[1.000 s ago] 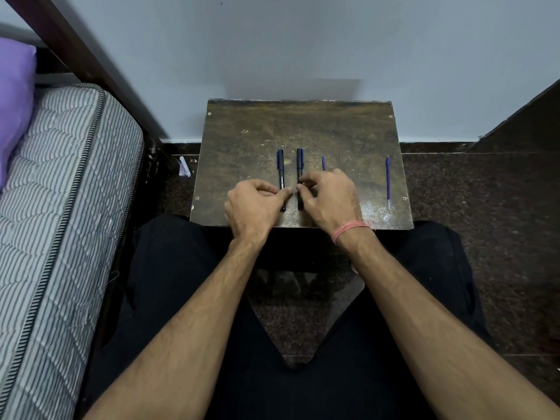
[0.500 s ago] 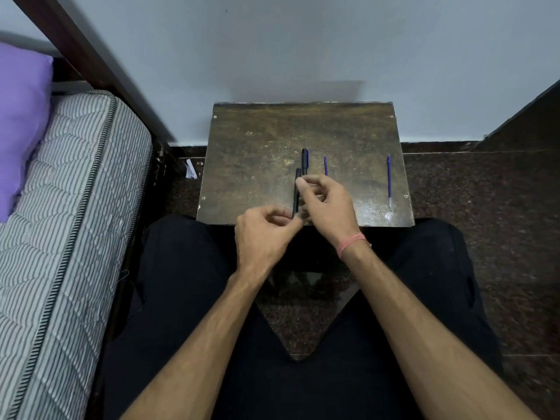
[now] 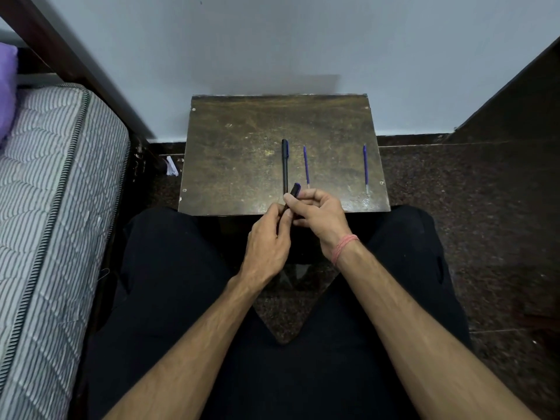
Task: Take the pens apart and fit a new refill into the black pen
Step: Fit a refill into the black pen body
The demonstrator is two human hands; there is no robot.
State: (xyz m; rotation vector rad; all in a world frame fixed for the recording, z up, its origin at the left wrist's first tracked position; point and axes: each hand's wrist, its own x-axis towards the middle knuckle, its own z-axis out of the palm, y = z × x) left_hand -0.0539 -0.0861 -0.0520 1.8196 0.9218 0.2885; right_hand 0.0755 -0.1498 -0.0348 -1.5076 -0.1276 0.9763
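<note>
A small dark wooden table (image 3: 236, 153) stands against the wall in front of my knees. One black pen (image 3: 285, 165) lies lengthwise on it. Just right of it lies a thin blue refill (image 3: 306, 169), and a second blue refill (image 3: 365, 168) lies near the right edge. Both hands meet at the table's near edge around another black pen (image 3: 295, 190), whose blue-tipped end sticks up above my fingers. My right hand (image 3: 318, 215) grips its upper part. My left hand (image 3: 268, 244) pinches its lower end; most of this pen is hidden by fingers.
A striped mattress (image 3: 51, 207) with a purple pillow (image 3: 6, 86) runs along the left, beside a dark bed frame. A scrap of white paper (image 3: 172, 167) lies on the dark floor left of the table. A dark slanted panel (image 3: 515, 95) rises at the right.
One pen has been lifted off the table and drawn back to its near edge. Both hands moved toward me and now hold it together; the other pen stays put.
</note>
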